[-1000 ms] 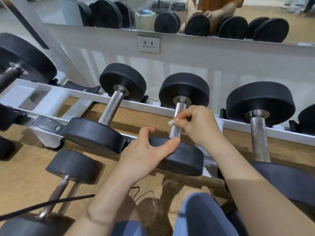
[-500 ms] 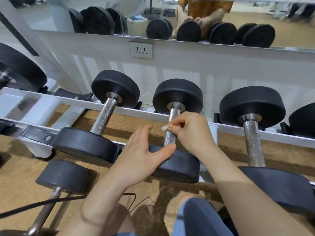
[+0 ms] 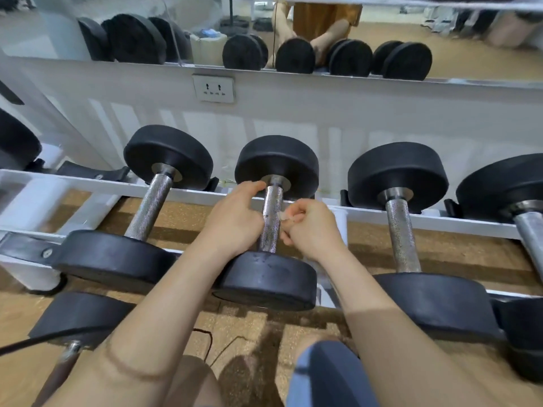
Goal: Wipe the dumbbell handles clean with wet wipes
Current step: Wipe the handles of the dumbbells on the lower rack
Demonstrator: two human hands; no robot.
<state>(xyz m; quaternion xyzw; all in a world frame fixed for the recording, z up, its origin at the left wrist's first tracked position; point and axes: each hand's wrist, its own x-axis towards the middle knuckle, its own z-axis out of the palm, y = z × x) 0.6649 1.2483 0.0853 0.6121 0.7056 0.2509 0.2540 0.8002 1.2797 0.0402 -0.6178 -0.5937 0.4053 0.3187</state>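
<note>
The middle dumbbell lies on the white rack with its knurled steel handle (image 3: 271, 221) running between two black heads. My left hand (image 3: 235, 221) wraps the handle from the left, its index finger reaching up to the collar by the rear head (image 3: 277, 160). My right hand (image 3: 314, 230) pinches a small whitish wet wipe (image 3: 285, 215) against the right side of the handle, about halfway along. The front head (image 3: 270, 283) sits below both wrists. The handle's underside is hidden.
Neighbouring dumbbells lie on the rack to the left (image 3: 150, 207) and right (image 3: 401, 236), with another at the far right (image 3: 529, 230). A lower dumbbell (image 3: 79, 318) and a black cable (image 3: 23, 346) are at bottom left. Wall outlet (image 3: 213, 89) and mirror behind.
My left hand left the front head and moved up onto the handle. My right hand with the wipe shifted from the handle's top to its right side, lower down.
</note>
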